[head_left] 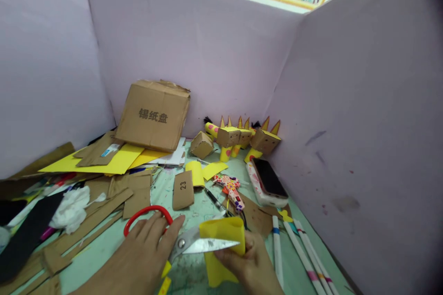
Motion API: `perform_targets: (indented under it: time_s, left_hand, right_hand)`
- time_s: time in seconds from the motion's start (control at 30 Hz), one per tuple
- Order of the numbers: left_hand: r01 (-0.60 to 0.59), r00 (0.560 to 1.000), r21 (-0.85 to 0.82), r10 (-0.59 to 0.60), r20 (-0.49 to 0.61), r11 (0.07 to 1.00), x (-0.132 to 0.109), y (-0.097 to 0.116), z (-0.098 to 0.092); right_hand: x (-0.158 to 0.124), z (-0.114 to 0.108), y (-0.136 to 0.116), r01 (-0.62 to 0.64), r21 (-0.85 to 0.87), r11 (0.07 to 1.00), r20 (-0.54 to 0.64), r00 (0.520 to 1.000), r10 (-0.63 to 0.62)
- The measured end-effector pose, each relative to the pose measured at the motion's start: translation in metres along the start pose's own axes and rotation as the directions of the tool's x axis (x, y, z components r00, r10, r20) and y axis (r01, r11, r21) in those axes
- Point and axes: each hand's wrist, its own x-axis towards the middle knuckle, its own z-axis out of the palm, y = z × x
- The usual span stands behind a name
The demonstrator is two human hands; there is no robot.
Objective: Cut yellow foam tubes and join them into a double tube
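Observation:
My left hand (145,244) is closed on the red-handled scissors (148,215), whose blades point to the right. The blades (211,244) are apart, one lying in front of a yellow paper piece (221,228), the other partly hidden by it. My right hand (247,262) pinches this curved paper at its right side, thumb in front. Small yellow scraps (165,284) lie under the scissors. Just beyond are a cardboard piece marked 23 (183,190), a rolled yellow paper (195,174) and a black pen (213,198).
Cardboard animal figures (244,136) stand at the back, near a cardboard box (154,115). A phone (269,177) and white markers (302,258) lie right. Cardboard strips (93,216), crumpled tissue (71,209) and yellow sheets (121,159) cover the left. Pale walls enclose the table.

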Motion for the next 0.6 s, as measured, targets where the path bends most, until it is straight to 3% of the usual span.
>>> perform_targets:
  time_s: [0.27,0.47,0.6]
  left_hand:
    - [-0.029,0.999,-0.072,0.031,0.033,0.997,-0.004,-0.001,-0.008]
    - [0.032,0.999,0.045,-0.034,0.042,0.998,-0.005,0.003,-0.011]
    - [0.018,0.998,-0.032,-0.016,0.056,0.999,-0.006,-0.003,-0.006]
  right_hand:
    - [-0.001,0.002,0.003,-0.025,-0.016,1.0,-0.01,1.0,0.025]
    - [0.0,0.001,0.009,-0.023,0.009,1.0,-0.018,1.0,0.023]
    - [-0.002,0.0,0.009,-0.009,-0.024,1.0,0.003,1.0,0.009]
